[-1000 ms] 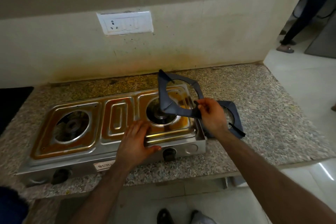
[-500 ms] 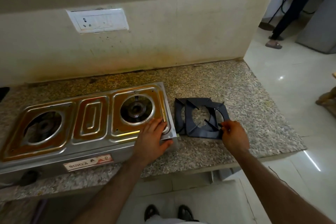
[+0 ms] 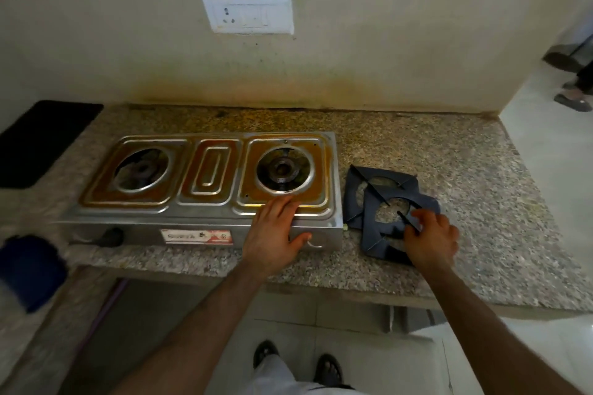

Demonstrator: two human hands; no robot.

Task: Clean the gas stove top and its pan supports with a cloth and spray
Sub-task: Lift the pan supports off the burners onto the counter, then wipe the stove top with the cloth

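Gas stove point(image 3: 205, 189) sits on the granite counter point(image 3: 449, 151), both burners bare, top stained orange-brown around the burner wells. Right burner point(image 3: 284, 170) and left burner point(image 3: 141, 170) are both exposed. Your left hand point(image 3: 276, 234) lies flat on the stove's front right edge, fingers straight over the top, thumb down on the front face, gripping nothing. Both pan supports are off the stove, on the counter just to its right: upper pan support point(image 3: 391, 221) lies overlapping the lower pan support point(image 3: 359, 189), offset toward you. Your right hand point(image 3: 430, 237) is on the upper one's near right corner, fingers curled, pinching one of its prongs. Blurred blue object point(image 3: 29, 269) at the counter's left front edge, can't tell what it is. Switch plate point(image 3: 248, 13) on the wall behind the stove. Black mat point(image 3: 41, 141) far left.
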